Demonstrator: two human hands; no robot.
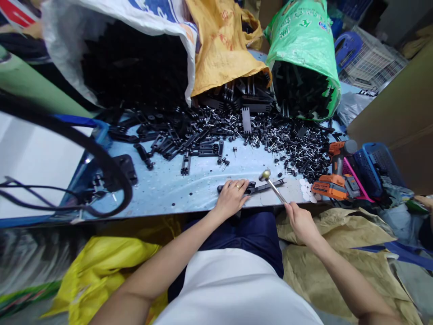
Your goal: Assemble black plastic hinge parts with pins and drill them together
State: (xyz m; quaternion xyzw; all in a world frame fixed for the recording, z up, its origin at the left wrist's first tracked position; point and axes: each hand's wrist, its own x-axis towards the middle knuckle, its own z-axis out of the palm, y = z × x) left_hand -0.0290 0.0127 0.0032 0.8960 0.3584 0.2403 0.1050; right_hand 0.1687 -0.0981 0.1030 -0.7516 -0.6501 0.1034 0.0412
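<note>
White shirt (pixel 237 289), cropped; black part (pixel 265 187) partly under left hand (pixel 232 197).

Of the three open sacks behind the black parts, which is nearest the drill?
The green sack, rightmost in the row. The orange sack sits between it and the white sack, which is farthest from the drill.

The battery (pixel 329 187) of the orange cordless tool (pixel 337 155) carries the number "20", followed by a letter too small to confirm. The green bag (pixel 302 40) bears large green characters, and the yellow-orange bag (pixel 219 40) bears red print; neither is clearly legible.
</note>
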